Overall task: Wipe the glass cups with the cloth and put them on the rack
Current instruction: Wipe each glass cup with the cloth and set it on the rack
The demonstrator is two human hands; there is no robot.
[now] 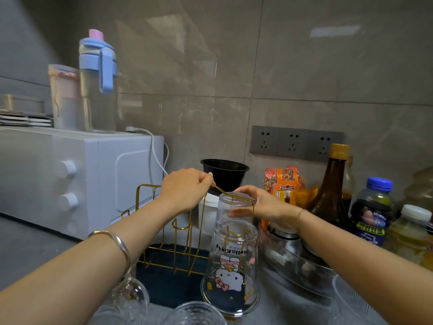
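The wire rack (174, 249) is shiny gold metal. The far cup (232, 206) is ribbed clear glass, the near printed cup (232, 273) smooth glass. The wall tiles (187, 66) are glossy.

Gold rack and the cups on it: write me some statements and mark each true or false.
The Hello Kitty glass stands mouth down on the gold rack. True.
The right hand holds a cloth. False: it holds the ribbed glass cup.
The left hand grips the rack's top wire. True.
The black bowl sits inside the rack. False: it stands behind the rack.
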